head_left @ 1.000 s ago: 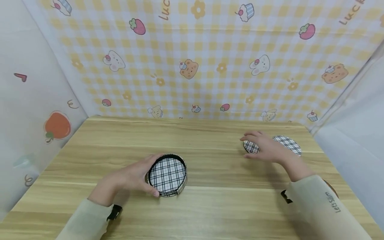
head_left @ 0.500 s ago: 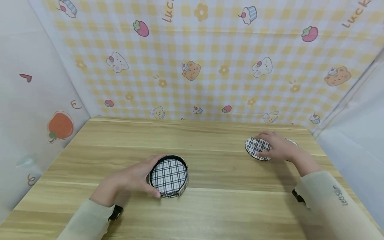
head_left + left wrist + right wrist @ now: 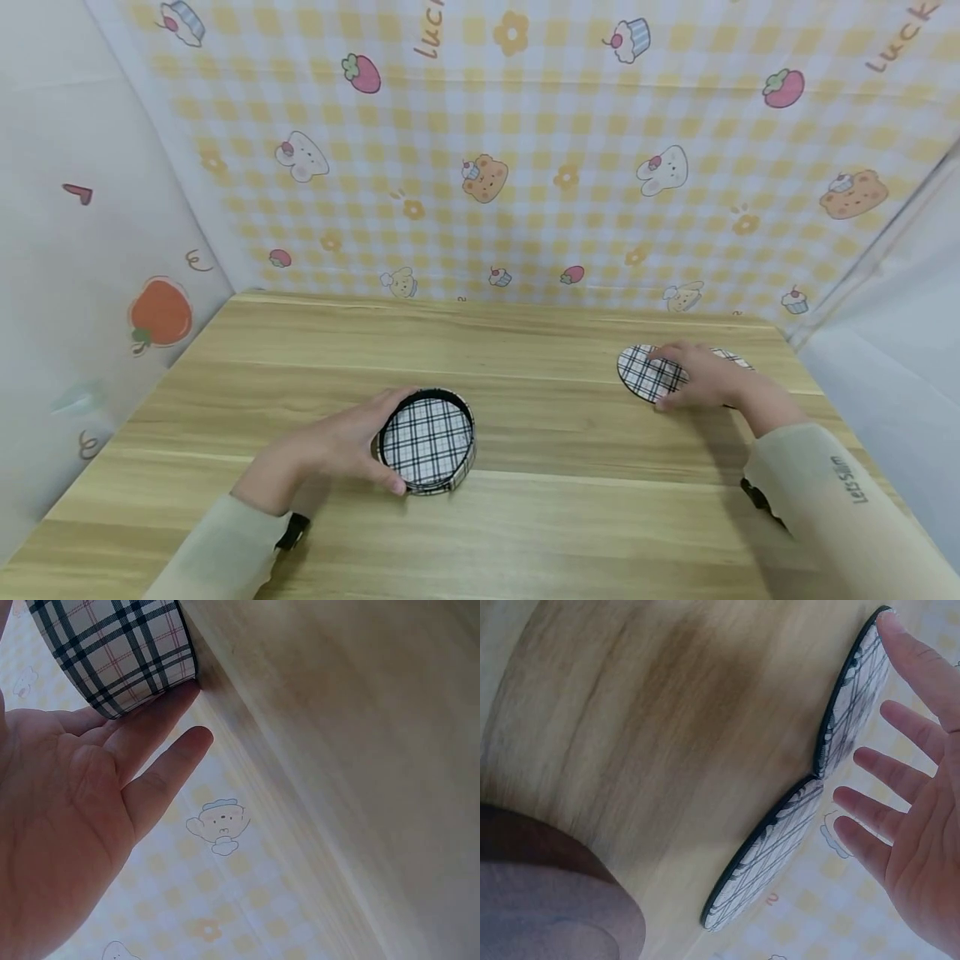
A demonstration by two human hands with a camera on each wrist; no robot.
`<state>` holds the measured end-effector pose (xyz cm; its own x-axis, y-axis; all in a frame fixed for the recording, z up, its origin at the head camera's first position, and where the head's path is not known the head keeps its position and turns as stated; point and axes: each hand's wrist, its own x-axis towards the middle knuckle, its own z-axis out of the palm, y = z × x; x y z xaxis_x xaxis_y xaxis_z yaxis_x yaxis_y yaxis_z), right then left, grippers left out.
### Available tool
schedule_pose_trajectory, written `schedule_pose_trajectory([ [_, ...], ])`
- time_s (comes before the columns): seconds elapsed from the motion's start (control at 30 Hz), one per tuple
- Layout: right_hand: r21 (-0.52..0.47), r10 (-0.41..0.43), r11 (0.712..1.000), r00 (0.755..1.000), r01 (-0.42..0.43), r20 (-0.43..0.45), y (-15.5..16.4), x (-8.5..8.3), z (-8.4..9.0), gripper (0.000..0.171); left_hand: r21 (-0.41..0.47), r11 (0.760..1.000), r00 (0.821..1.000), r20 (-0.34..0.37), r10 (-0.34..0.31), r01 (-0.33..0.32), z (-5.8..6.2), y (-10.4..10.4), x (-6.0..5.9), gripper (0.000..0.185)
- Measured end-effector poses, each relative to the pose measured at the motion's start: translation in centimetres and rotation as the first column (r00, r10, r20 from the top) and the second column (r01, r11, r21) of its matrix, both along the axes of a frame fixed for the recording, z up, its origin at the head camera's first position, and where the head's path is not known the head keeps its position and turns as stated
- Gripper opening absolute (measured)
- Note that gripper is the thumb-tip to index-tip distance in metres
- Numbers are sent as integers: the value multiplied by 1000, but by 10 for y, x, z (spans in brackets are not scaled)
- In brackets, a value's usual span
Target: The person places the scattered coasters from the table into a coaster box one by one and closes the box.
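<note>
My left hand [image 3: 345,437] grips a round plaid coaster holder [image 3: 465,468] on the table, thumb at its near side and fingers at its far side. In the left wrist view, its checked outer wall lies against the fingers. Plaid shows inside its black-lined rim; whether that is its floor or a coaster I cannot tell. At the back right, my right hand [image 3: 701,379] is over two flat round plaid coasters lying side by side. Its thumb touches the edge of the left coaster [image 3: 637,372], the other fingers spread above. The hand partly hides the right coaster [image 3: 733,358].
The wooden table [image 3: 525,533] ends at a yellow checked cloth [image 3: 510,183] behind. White cloth stands at both sides. A dark brown rounded object [image 3: 555,907] sits on the table in the right wrist view; the right forearm hides it from the head camera.
My right hand has moved right, from the left coaster's far-left edge to over where the two coasters meet, uncovering more of the left coaster. The left hand keeps its grip on the holder.
</note>
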<state>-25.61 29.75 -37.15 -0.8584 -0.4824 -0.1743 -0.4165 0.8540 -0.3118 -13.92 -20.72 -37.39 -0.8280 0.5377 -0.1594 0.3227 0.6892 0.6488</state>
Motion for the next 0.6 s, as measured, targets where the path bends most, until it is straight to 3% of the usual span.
schedule_pose_trajectory([
  [0.6, 33, -23, 999, 999, 22, 38, -6, -8, -3, 80, 16, 1000, 1000, 9, 6, -6, -2, 0, 0, 125],
])
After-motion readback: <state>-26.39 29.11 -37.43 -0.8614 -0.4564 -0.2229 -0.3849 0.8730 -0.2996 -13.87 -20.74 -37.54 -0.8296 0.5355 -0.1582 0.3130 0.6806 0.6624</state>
